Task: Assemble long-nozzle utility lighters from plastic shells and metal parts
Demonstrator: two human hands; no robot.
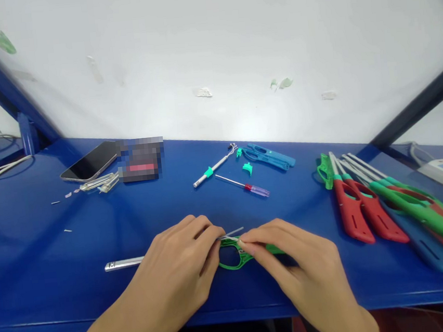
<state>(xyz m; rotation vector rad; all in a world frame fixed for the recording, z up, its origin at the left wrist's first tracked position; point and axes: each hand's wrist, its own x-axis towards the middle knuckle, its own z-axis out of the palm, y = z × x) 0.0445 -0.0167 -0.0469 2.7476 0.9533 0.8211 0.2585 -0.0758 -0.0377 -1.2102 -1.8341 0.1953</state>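
One green casing point(246, 258), six o'clock: we gripped it with the left hand point(179, 259), fingers pressed together, apparently for steadiness; right hand's point(303, 247) fingertips pinched a thin wire point(230, 237), likely for precision. One screwdriver point(248, 187), twelve o'clock: lay presumably for reach.

No readable text or numbers.

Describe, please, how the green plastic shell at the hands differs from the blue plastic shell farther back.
The green plastic shell is partly hidden by the left hand and the right hand; the blue plastic shell lies clear of both.
The green shell sits near the blue table's front edge, the blue shell near the white wall.
Both have a looped opening.
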